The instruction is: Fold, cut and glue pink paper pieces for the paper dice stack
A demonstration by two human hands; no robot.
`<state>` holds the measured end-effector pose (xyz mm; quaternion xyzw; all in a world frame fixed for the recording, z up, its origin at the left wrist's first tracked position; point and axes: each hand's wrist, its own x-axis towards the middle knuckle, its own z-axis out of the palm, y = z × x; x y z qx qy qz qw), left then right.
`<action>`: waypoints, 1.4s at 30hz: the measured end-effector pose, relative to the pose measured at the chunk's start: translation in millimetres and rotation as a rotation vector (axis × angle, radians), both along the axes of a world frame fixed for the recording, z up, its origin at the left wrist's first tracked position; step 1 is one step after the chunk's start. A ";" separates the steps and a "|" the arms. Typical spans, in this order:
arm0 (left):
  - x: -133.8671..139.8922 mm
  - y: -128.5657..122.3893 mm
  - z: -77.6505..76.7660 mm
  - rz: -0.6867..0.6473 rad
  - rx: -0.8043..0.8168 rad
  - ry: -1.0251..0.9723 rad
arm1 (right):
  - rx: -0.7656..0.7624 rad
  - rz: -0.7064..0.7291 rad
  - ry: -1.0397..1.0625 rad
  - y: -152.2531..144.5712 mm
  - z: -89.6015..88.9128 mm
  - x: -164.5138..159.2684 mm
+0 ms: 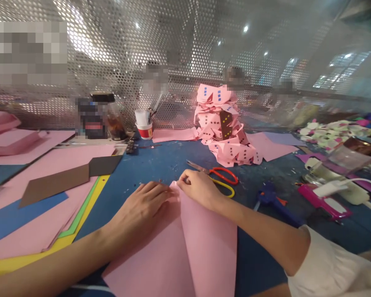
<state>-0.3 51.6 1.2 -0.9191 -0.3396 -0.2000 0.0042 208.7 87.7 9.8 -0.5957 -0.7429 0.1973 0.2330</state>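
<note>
A large pink paper sheet (185, 239), with a fold running lengthwise, narrows to a point at its far end on the blue table. My right hand (199, 187) pinches the sheet near that point with curled fingers. My left hand (145, 204) lies palm down over the sheet's left edge, its fingers stretched toward the same tip; the thumb is hidden. Just beyond my right hand lie scissors (224, 176) with one red and one yellow handle loop, blades apart. Behind them stands a stack of folded pink paper pieces (216, 123) marked with small coloured squares.
Pink, green and yellow sheets (89, 214) lie at the left, under brown and blue strips (55, 183). A blue glue gun (275, 202) and a magenta device (323, 202) with a white cable are at the right. A paper cup (145, 130) and a dark-lidded jar (114, 119) stand behind.
</note>
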 end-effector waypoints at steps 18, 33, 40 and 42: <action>-2.5 2.1 -7.6 0.003 0.051 0.114 | 0.016 -0.023 -0.054 2.8 -4.9 -3.7; -0.5 4.1 -7.1 -0.016 0.060 0.119 | -0.016 -0.035 0.001 2.6 -3.2 -4.1; -1.1 4.3 -9.0 -0.002 0.034 0.109 | -0.009 -0.037 -0.005 3.8 -5.1 -3.6; -1.8 4.7 -10.5 0.003 0.028 0.096 | -0.005 -0.033 -0.003 4.0 -5.9 -3.2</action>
